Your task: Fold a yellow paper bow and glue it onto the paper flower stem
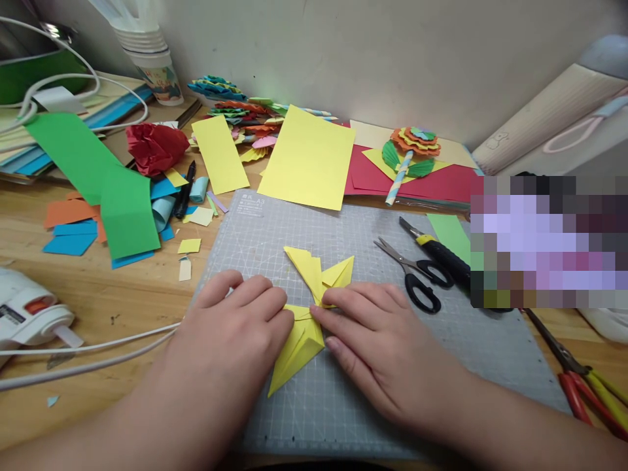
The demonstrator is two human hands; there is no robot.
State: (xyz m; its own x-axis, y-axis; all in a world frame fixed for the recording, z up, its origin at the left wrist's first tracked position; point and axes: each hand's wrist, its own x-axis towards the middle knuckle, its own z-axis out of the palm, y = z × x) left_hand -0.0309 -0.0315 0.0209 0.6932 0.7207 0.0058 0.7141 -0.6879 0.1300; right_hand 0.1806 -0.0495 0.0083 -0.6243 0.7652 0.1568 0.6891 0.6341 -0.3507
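Note:
A folded yellow paper shape (301, 343) with several pointed flaps lies on a grey cutting mat (373, 418). My left hand (240, 340) has its fingers curled down and closed on the left side of the paper, hiding part of it. On the other side, my right hand (377, 340) holds the paper's middle with its fingertips, the thumb by the right edge. Beyond the hands, two narrow flaps stick out. Small black-handled scissors (422, 291) and a black and yellow utility knife (441, 255) lie right of the paper.
Yellow sheets (309, 157), green paper (130, 216) and a crumpled red paper (156, 149) lie behind and left. A paper flower (415, 144) rests at the back. A glue gun (29, 314) with white cords is at left; red and yellow-handled pliers (574, 373) at right.

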